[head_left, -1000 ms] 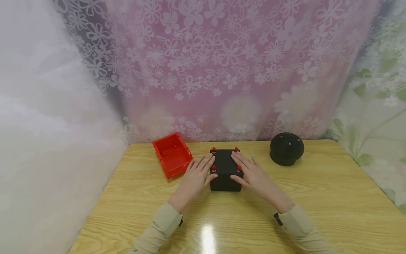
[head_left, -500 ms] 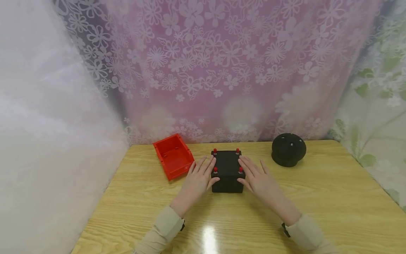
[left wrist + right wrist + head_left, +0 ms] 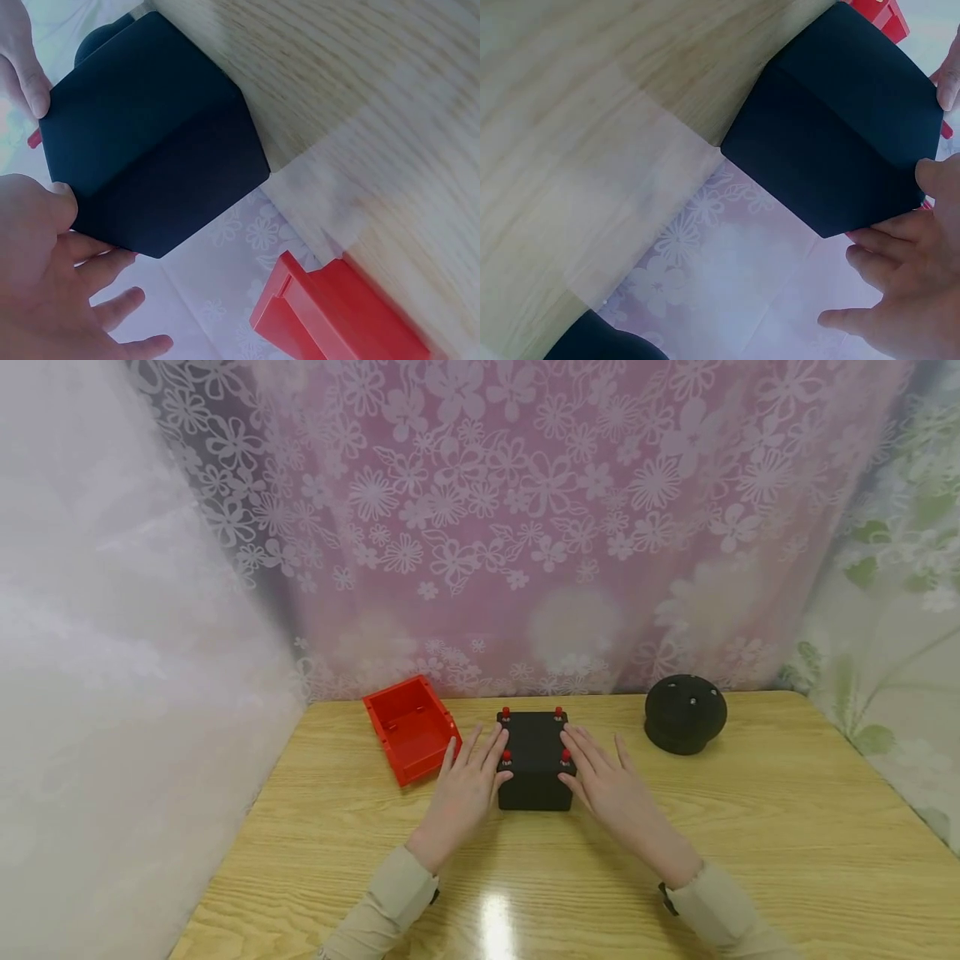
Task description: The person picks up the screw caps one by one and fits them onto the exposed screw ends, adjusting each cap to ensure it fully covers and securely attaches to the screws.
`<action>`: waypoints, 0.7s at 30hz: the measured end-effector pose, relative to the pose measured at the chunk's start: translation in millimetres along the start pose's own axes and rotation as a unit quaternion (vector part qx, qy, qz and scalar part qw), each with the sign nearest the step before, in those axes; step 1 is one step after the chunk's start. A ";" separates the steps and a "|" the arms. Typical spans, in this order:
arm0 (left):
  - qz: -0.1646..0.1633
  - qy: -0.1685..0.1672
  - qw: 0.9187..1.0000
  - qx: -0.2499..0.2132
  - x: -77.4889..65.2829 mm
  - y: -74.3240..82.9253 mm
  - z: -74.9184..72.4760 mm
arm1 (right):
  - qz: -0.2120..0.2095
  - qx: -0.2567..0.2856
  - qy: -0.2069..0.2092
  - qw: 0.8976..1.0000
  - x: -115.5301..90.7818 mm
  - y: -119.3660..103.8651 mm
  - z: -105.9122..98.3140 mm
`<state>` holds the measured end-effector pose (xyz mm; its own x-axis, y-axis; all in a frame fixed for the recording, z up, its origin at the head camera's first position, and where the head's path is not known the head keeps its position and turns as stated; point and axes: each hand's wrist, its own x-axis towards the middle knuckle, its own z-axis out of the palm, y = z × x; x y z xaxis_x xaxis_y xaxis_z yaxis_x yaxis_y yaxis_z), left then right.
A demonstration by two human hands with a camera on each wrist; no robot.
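Observation:
A black box (image 3: 534, 743) stands on the wooden table, with small red-tipped posts (image 3: 507, 756) at its top corners. My left hand (image 3: 463, 797) touches its left side, fingers fairly straight along the top edge and thumb at the near edge. On the opposite side my right hand (image 3: 618, 793) lies the same way, fingertips at the right top edge. The left wrist view has the box's dark sides (image 3: 150, 127) beside the thumb, with the outer fingers spread off it. In the right wrist view, the box (image 3: 832, 127) again meets the thumb and fingers, the little finger held away.
Left of the box a red open bin (image 3: 412, 735) sits tilted toward the back edge, close to my left fingertips. A black rounded, dome-topped object (image 3: 684, 714) stands at the back right. Behind the table hangs a pink floral curtain (image 3: 480, 527).
My right fingers have slid outward from the box top to its right edge. The box shifts only slightly in view. My left hand stays at the left edge.

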<state>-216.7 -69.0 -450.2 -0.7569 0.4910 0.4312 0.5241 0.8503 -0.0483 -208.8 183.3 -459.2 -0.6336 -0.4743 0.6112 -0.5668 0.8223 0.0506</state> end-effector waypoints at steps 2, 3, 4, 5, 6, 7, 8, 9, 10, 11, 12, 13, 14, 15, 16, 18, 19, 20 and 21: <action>-0.006 -0.003 1.000 -0.007 1.0 0.0 -0.8 | 0.002 0.004 0.001 1.000 1.6 -0.5 0.2; -0.009 -0.004 1.000 -0.008 1.4 -0.1 -1.3 | 0.002 0.004 0.004 1.000 2.5 -0.5 0.5; -0.012 -0.005 1.000 -0.010 1.8 -0.3 -1.3 | 0.001 0.004 0.006 1.000 3.5 -0.7 0.8; -0.014 -0.005 1.000 -0.010 2.2 -0.6 -1.5 | 0.001 0.004 0.008 1.000 4.4 -0.7 1.1; -0.016 -0.005 1.000 -0.011 2.5 -1.0 -1.3 | 0.000 0.003 0.009 1.000 5.3 -0.6 1.3; -0.019 -0.007 1.000 -0.013 2.9 -1.5 -1.3 | 0.000 0.002 0.010 1.000 6.3 -0.6 1.6; -0.020 -0.010 1.000 -0.014 3.5 -2.1 -1.2 | -0.001 0.001 0.010 1.000 7.4 -0.5 2.0; -0.022 -0.012 1.000 -0.015 4.3 -2.8 -1.1 | -0.002 0.002 0.009 1.000 8.5 -0.2 2.4; -0.025 -0.018 0.999 -0.018 4.9 -3.6 -1.0 | -0.001 0.003 0.007 1.000 9.4 0.0 2.7; -0.027 -0.024 0.999 -0.019 5.6 -4.6 -0.7 | 0.000 0.000 0.002 1.000 10.0 0.8 4.1; -0.030 -0.028 0.999 -0.021 6.5 -5.5 -0.5 | 0.001 -0.001 -0.001 1.000 11.2 1.1 4.8; -0.033 -0.033 0.999 -0.024 7.6 -6.4 -0.5 | 0.001 -0.002 -0.004 1.000 12.4 1.5 5.7; -0.035 -0.038 0.998 -0.024 8.6 -7.5 -0.2 | 0.002 -0.002 -0.005 1.000 13.6 2.1 6.7; -0.037 -0.042 0.998 -0.027 9.6 -8.6 0.2 | 0.002 -0.003 -0.007 1.000 14.8 2.7 7.8; -0.039 -0.044 0.998 -0.029 10.4 -9.7 0.7 | 0.002 -0.006 -0.007 1.000 16.0 3.4 9.0; -0.042 -0.047 0.997 -0.035 12.3 -11.6 1.8 | 0.001 -0.010 -0.005 1.000 18.6 4.1 10.5; -0.043 -0.050 0.997 -0.037 13.1 -12.5 2.4 | -0.001 -0.013 -0.004 1.000 19.6 4.7 11.5; -0.043 -0.049 0.997 -0.038 13.9 -13.3 3.0 | -0.001 -0.014 -0.003 1.000 20.4 5.3 12.4; -0.043 -0.047 0.997 -0.037 14.7 -14.1 3.5 | -0.002 -0.015 -0.002 1.000 21.3 5.7 13.0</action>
<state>-236.6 -73.0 -446.4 -0.8316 0.4364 0.3434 0.4813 0.8749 0.0537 -232.4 173.7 -456.2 -0.6333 -0.4791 0.6078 -0.5538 0.8291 0.0766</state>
